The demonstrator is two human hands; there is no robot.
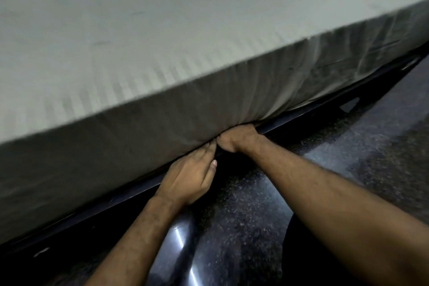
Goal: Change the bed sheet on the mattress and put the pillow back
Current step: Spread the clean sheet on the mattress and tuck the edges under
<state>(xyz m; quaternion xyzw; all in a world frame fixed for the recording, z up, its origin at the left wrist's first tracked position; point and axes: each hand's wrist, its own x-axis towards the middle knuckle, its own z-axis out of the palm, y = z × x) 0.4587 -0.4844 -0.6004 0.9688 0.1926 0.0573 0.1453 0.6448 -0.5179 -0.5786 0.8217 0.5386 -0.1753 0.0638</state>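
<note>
Reaching down from the lower edge of the view, both bare forearms stretch toward the bottom edge of the mattress. The left hand lies palm-down with its fingers straight and together, their tips pressed against the sheet right where the mattress side meets the frame; the thumb lies alongside, its nail showing. These fingers are flat and not closed around anything. The right hand sits just beside the left, touching it at the knuckles, with its fingers curled under and out of sight beneath the mattress edge; whether they pinch cloth there cannot be told, though the sheet gathers in folds directly above this hand.

Below the mattress runs the dark frame, a narrow rail slanting along the whole mattress side, with a few pale slots farther along it. Nearer than the frame lies a dark speckled floor, glossy, carrying a bright streak of reflected light beneath the left forearm.

The sheet is pale grey-green with faint woven stripes. It lies smooth over the mattress top and hangs taut down the side left of the hands, while right of the hands it is creased and bunched, its lower edge hanging loose over the frame.
</note>
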